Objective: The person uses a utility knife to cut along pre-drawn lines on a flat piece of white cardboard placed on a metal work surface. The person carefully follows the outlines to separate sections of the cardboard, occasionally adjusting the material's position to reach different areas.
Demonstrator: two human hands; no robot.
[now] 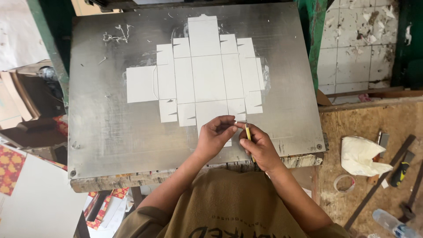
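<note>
White die-cut card blank (205,72) is lying flat on the grey metal plate (110,128), filling the upper-centre of frame w/ its bottom flap reaching down to the hands. Left hand (215,134) is working at that bottom flap, thumb & fingertips pressed together in a pinch grip on the card edge. Right hand (260,147) is sitting just beside it, fingers curled shut around a thin yellow pencil-like tool (248,132), tip pointing up toward the flap corner. Both forearms are coming up from lower-centre, wrists bent inward so the hands are nearly touching. Plate's near edge is running just under the wrists; lots of bare metal is showing left of the blank & along the bottom. Wooden bench (374,119) at right is carrying a crumpled white cloth (361,154), a tape roll (344,183) & a black-yellow handled tool (400,172), well apart from the hands.
</note>
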